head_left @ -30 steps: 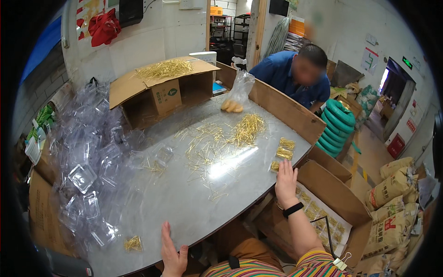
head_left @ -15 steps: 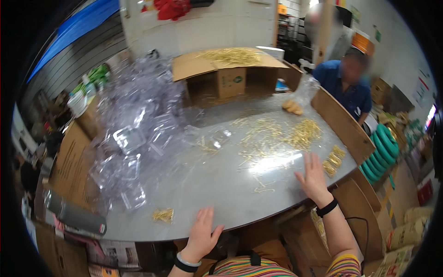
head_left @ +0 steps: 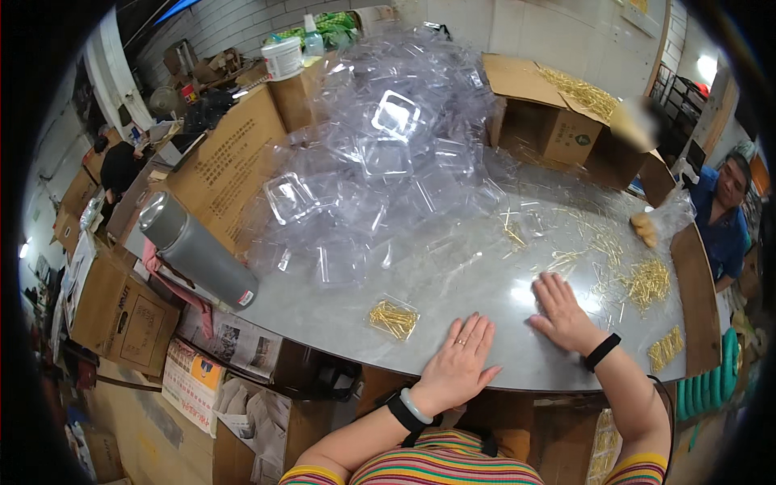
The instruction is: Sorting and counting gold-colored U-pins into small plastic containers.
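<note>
My left hand [head_left: 462,356] lies palm down at the near edge of the grey table [head_left: 323,311], fingers stretched out and nothing in it. Beside it to the left is a clear shallow plastic box [head_left: 393,320] filled with thin gold wire-like pieces. Flat on the tabletop, fingers apart, rests my right hand [head_left: 564,314], also holding nothing. Loose gold pieces [head_left: 602,259] are scattered beyond and to the right of it, beside a denser heap [head_left: 649,283]. Another filled pack [head_left: 666,349] of gold pieces sits near the right edge.
A large pile of clear plastic boxes [head_left: 388,153] covers the far left. A grey flask [head_left: 194,250] stands at the left edge. Farther back is an open cardboard box [head_left: 533,121] topped with gold pieces. A co-worker [head_left: 723,202] is beyond the cardboard side panel [head_left: 697,291].
The view has swung left, shifting the table's contents rightward in the picture. My right hand has moved left, away from the filled pack at the right edge. Both hands stay open.
</note>
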